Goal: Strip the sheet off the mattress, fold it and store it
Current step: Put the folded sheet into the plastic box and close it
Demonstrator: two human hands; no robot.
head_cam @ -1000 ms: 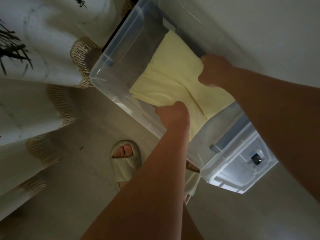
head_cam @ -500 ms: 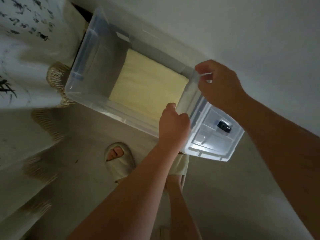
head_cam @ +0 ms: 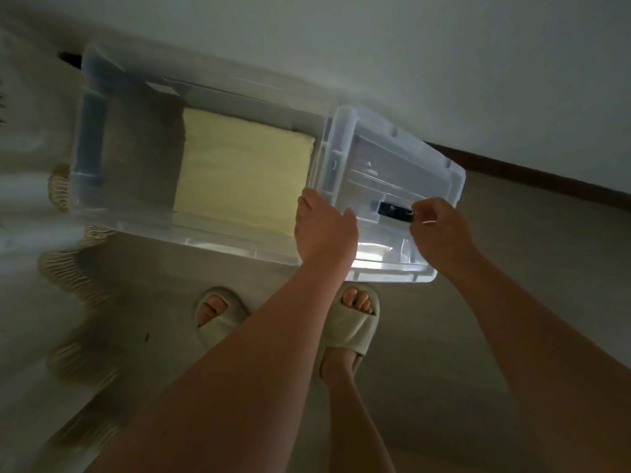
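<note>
Both hands hold the clear plastic lid (head_cam: 392, 186) over the right end of the clear storage box (head_cam: 143, 220). The left hand (head_cam: 324, 230) grips the lid's near left edge, with fingers curled over it. The right hand (head_cam: 440, 227) pinches the lid's near side, right by a small black latch (head_cam: 394, 211). The lid covers only the right part of the box and sits tilted.

Inside the box lies the folded yellow sheet (head_cam: 239, 175). It is flat on the bottom, near the middle, and its right edge is next to the lid.

The box sits on the floor (head_cam: 512, 336) by a white wall (head_cam: 409, 63). Two feet in pale slippers (head_cam: 351, 326) stand just in front of it. A white cloth with a fringe (head_cam: 65, 268) hangs on the left.
</note>
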